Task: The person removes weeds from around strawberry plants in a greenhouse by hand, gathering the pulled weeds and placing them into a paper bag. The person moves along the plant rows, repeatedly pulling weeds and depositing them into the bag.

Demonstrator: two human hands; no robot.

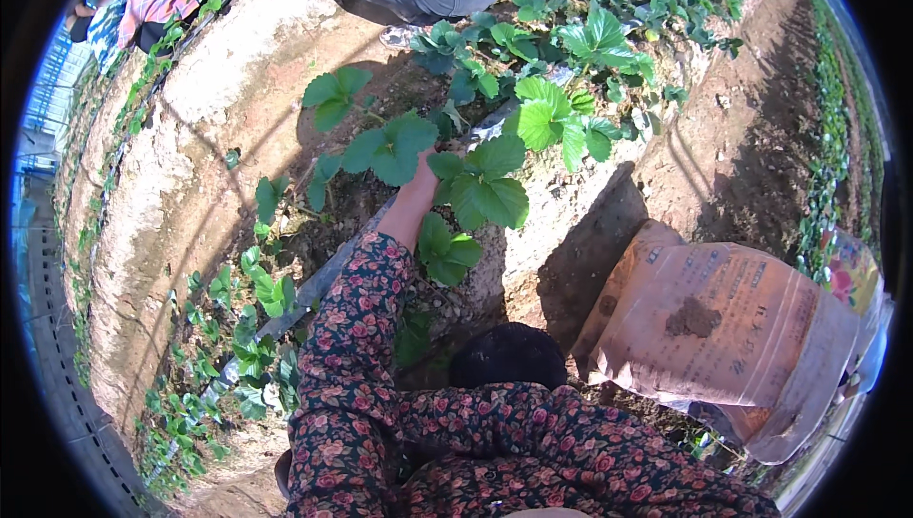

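Left hand: sleeve in floral print, reaching up into strawberry plant on raised soil bed. Fingers hidden under leaves; spread or closed, cannot tell. Plant at 1 o'clock of hand, touching. Judged light, soft, leaves and stems easily torn; hold low near crown. Right hand not seen. Soiled sack at 4 o'clock, well apart.

bright sun | hard dark shadows | fisheye bending at rim | black vignette corners

Dark floral sleeve, green leaves, tan sack
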